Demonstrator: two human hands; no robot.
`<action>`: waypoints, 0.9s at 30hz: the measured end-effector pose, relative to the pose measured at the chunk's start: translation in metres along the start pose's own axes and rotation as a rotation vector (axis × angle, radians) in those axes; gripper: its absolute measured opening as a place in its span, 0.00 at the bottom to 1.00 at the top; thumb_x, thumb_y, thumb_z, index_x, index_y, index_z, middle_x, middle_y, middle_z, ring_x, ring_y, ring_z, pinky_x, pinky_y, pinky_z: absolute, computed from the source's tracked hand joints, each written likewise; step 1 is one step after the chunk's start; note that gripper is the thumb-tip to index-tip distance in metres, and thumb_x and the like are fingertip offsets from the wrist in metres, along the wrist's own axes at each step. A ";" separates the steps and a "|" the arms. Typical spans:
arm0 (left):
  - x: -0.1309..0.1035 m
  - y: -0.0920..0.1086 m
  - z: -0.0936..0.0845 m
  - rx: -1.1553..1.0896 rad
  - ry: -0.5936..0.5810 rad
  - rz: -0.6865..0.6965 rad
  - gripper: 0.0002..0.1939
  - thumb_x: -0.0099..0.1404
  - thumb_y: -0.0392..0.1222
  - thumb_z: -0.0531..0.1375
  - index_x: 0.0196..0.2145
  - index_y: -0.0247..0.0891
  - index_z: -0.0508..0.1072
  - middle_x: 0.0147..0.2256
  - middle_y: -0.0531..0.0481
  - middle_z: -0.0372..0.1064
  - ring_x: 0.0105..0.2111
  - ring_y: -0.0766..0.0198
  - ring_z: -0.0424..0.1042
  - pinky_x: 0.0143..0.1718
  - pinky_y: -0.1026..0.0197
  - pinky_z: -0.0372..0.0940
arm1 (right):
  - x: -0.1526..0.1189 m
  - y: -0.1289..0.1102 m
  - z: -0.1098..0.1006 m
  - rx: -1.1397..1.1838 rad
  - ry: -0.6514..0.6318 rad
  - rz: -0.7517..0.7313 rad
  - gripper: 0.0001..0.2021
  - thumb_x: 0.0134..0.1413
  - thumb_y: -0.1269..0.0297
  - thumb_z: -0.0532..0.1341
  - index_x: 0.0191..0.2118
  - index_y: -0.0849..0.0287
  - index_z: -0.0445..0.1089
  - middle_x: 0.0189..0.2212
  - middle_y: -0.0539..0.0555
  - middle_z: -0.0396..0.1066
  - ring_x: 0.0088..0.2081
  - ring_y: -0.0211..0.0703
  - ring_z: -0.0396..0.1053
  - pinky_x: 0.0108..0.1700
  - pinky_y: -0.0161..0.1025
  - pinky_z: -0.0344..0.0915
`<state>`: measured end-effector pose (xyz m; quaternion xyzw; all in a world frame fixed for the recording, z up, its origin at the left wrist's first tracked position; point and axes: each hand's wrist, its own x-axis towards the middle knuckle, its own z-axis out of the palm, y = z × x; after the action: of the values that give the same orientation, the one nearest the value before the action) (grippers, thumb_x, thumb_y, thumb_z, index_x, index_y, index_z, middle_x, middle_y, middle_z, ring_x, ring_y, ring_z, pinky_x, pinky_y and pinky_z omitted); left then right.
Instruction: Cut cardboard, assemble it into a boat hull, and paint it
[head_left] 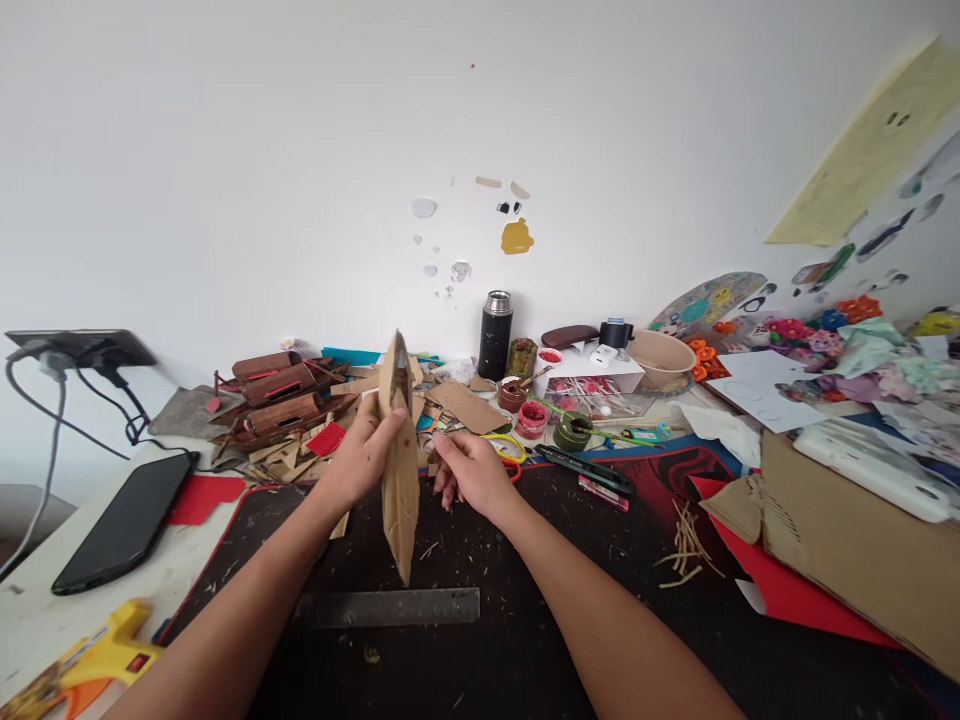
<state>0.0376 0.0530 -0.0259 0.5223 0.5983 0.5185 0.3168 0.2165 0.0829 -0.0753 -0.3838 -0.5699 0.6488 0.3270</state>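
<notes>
Head view: left hand (366,448) closed on a pointed cardboard piece (401,480), just off frame centre toward 7 o'clock, far-side grip partly hidden. Right hand (466,468) half curled at the piece's 3 o'clock, tips dark, cannot tell if it grips anything. Yellow loop handle (502,437) at right hand's 2 o'clock, partly covered. Clear ruler (394,607) at piece's 6 o'clock, left end hard to make out. Glue gun (111,640) at frame's 8 o'clock, cut off by edge

One head-worn view from close behind and above the hands (363,458), forward and down toward desk (187,562) and wall (300,150).
</notes>
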 end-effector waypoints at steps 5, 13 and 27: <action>-0.007 0.000 0.008 0.116 -0.119 0.092 0.21 0.64 0.61 0.66 0.46 0.43 0.75 0.43 0.45 0.77 0.46 0.48 0.76 0.53 0.53 0.69 | -0.002 -0.004 0.000 0.064 0.028 -0.060 0.26 0.63 0.35 0.63 0.42 0.56 0.66 0.20 0.43 0.71 0.14 0.35 0.67 0.13 0.29 0.53; -0.015 0.007 0.008 0.118 -0.303 0.075 0.21 0.64 0.61 0.66 0.47 0.46 0.74 0.34 0.48 0.79 0.38 0.46 0.78 0.46 0.51 0.70 | -0.004 -0.011 -0.001 0.077 0.045 -0.047 0.22 0.66 0.40 0.62 0.40 0.55 0.65 0.18 0.42 0.70 0.13 0.36 0.66 0.14 0.29 0.56; -0.016 0.001 0.008 0.285 -0.248 0.052 0.28 0.60 0.63 0.66 0.52 0.46 0.74 0.27 0.49 0.76 0.32 0.40 0.77 0.38 0.51 0.65 | -0.001 -0.007 0.003 0.001 0.011 0.014 0.07 0.74 0.60 0.56 0.40 0.55 0.62 0.16 0.41 0.68 0.13 0.35 0.66 0.15 0.28 0.57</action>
<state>0.0494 0.0399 -0.0292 0.6371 0.6085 0.3682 0.2972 0.2145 0.0812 -0.0678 -0.3913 -0.5651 0.6491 0.3259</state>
